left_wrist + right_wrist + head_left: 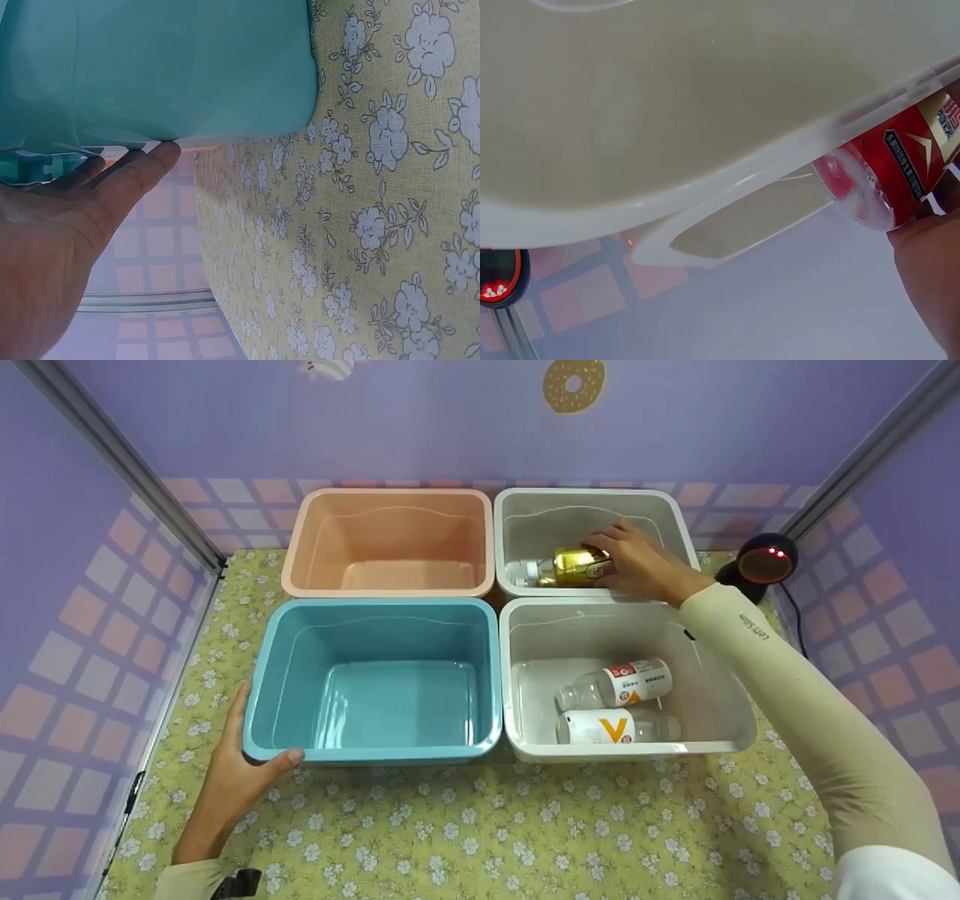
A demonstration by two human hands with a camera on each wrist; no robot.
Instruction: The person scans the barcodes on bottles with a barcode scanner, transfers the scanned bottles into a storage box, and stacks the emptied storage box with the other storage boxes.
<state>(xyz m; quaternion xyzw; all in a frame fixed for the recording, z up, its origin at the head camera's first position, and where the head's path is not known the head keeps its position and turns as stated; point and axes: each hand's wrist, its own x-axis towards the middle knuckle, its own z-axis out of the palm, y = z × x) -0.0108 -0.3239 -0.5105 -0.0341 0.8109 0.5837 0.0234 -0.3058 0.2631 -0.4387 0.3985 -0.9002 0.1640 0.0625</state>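
Note:
My right hand (pixel 637 559) grips a plastic bottle (pixel 576 568) with a gold and red label over the far right grey-white bin (pixel 679 521). The bottle lies sideways, its white cap toward the left; in the right wrist view its clear base and red label (pixel 900 161) show beside the hand. At the near left corner of the blue bin (pixel 375 754), my left hand (pixel 236 761) rests with fingers straight along the outer wall and thumb by the front rim. The left wrist view shows those fingers (pixel 142 169) against the bin's side.
In the near right white bin (pixel 739 727) lie two clear bottles with white labels, one (pixel 641 681) behind the other (pixel 600 727). An orange bin (pixel 294 562) stands at far left. A black device with red lights (pixel 766 559) is at right. Flowered cloth (pixel 450 832) covers the table.

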